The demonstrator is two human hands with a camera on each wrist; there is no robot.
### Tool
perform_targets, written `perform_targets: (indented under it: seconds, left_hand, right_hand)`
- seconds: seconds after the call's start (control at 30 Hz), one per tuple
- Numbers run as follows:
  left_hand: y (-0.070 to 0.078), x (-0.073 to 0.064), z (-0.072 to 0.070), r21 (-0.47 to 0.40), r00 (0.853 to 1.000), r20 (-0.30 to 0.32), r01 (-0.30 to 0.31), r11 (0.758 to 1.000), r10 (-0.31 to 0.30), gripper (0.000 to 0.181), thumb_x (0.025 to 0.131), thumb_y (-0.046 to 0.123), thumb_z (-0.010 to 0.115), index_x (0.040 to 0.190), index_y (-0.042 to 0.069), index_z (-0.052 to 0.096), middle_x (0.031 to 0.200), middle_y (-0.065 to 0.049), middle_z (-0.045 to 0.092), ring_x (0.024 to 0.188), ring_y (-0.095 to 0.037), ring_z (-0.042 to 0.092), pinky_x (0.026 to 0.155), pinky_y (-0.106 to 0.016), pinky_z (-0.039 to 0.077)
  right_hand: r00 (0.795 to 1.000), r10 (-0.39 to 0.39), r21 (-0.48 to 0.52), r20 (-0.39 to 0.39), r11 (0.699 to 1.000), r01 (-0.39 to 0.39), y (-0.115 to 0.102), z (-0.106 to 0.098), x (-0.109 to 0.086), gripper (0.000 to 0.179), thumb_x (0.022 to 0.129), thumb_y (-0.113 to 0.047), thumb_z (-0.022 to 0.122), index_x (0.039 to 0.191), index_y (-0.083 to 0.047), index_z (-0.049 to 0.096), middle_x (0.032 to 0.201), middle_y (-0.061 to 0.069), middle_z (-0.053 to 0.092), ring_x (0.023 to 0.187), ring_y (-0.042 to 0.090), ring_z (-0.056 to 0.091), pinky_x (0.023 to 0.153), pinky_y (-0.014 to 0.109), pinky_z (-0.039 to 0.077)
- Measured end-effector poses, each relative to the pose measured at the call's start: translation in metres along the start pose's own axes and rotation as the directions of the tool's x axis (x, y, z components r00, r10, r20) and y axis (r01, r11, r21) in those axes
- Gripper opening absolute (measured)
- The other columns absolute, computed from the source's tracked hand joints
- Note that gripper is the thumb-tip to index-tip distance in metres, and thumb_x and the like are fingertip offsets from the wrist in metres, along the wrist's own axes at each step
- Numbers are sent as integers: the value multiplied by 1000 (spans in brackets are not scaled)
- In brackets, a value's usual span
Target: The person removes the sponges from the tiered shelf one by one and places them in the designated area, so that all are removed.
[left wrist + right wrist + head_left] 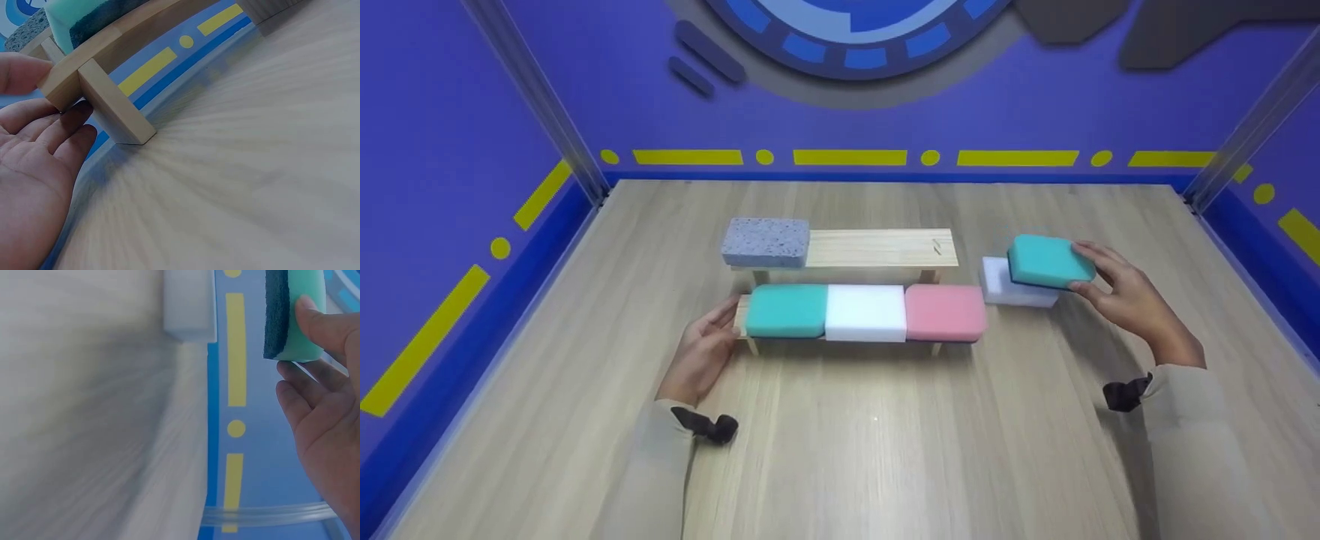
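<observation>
A teal sponge (pixel 1050 261) with a dark scouring layer underneath is held by its right end between the thumb and fingers of my right hand (pixel 1132 296). In the right wrist view, this sponge (pixel 304 320) is raised above the table. Below it in the head view lies a white sponge (pixel 997 283), partly hidden. My left hand (pixel 701 352) pinches the left end of the front wooden stand (pixel 742 311), thumb above and fingers beneath. A second teal sponge (pixel 787 311), another white sponge (pixel 866 313) and a pink sponge (pixel 945 313) sit side by side on that stand.
Behind stands a second low wooden stand (pixel 874 247), with a speckled grey-purple sponge (pixel 766 242) on its left end. The wooden table (pixel 840 442) is bounded by blue walls (pixel 885 127) at the back and sides.
</observation>
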State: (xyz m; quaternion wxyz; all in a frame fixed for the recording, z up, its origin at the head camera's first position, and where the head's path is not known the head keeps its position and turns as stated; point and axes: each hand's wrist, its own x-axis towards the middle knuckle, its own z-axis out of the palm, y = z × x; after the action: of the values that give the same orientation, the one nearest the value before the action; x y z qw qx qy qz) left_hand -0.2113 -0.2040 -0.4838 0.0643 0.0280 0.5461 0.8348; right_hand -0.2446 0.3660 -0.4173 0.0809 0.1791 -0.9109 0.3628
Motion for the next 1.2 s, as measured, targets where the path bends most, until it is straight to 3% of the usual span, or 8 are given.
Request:
perform_targets:
  seconds: [0.17, 0.27, 0.4, 0.53, 0.7, 0.83, 0.93, 1.2]
  left_hand:
    - [0, 0, 0, 4, 1000, 0, -4, 1000, 4, 65, 88, -14, 41, 149, -9, 18, 158, -22, 19, 145, -31, 22, 98, -16, 44]
    - [-1, 0, -1, 10, 1000, 6, -9, 1000, 9, 65, 88, -14, 42, 149, -10, 18, 158, -22, 19, 146, -32, 21, 98, -15, 44]
    - [-1, 1, -2, 14, 1000, 19, -15, 1000, 15, 66, 88, -14, 41, 148, -11, 15, 158, -23, 15, 146, -33, 17, 98, -15, 43]
    - [-1, 1, -2, 16, 1000, 20, -12, 1000, 12, 66, 88, -14, 41, 149, -11, 15, 159, -22, 15, 147, -33, 17, 99, -14, 43]
    - [0, 1, -1, 21, 1000, 9, -4, 1000, 4, 66, 88, -13, 42, 149, -9, 16, 159, -21, 17, 147, -31, 19, 99, -14, 43]
    - [0, 1, -1, 26, 1000, 13, -5, 1000, 5, 66, 88, -13, 42, 149, -10, 16, 159, -21, 17, 146, -31, 19, 100, -15, 43]
    - [0, 1, -1, 23, 1000, 11, -5, 1000, 5, 66, 88, -14, 42, 149, -10, 16, 159, -21, 17, 147, -32, 19, 100, -15, 43]
    - [0, 0, -1, 26, 1000, 14, -14, 1000, 14, 66, 88, -14, 41, 149, -11, 15, 158, -23, 16, 147, -32, 18, 98, -15, 43]
  right_hand:
    - [1000, 12, -12, -10, 1000, -12, 9, -3, -6, 62, 93, -12, 61, 146, 4, 34, 149, 32, 29, 137, 52, 24, 100, -3, 18]
    - [999, 31, -17, -10, 999, -31, 12, -5, -9, 62, 93, -12, 60, 146, 5, 33, 150, 32, 27, 138, 52, 23, 117, 24, 22]
    - [998, 53, -32, -12, 998, -54, 16, -7, -12, 62, 94, -13, 59, 147, 4, 32, 151, 31, 26, 137, 52, 23, 108, 60, 24]
    - [998, 69, -52, -6, 996, -69, 20, -11, -14, 62, 95, -12, 59, 148, 3, 31, 152, 30, 26, 137, 51, 24, 112, 48, 27]
    - [995, 98, -32, 3, 995, -98, 25, -14, -17, 63, 95, -10, 56, 150, 2, 26, 154, 29, 21, 139, 51, 20, 104, 59, 27]
    - [995, 94, -29, -17, 995, -95, 29, -16, -19, 63, 95, -7, 56, 150, 2, 26, 154, 28, 21, 139, 50, 21, 112, 24, 28]
    - [996, 84, -22, -27, 996, -84, 31, -17, -20, 62, 95, -5, 55, 149, 3, 26, 154, 28, 22, 139, 49, 20, 97, -4, 23]
    - [995, 95, -31, -42, 995, -96, 35, -20, -23, 61, 94, 2, 53, 149, 5, 25, 154, 29, 21, 140, 47, 17, 92, -8, 21]
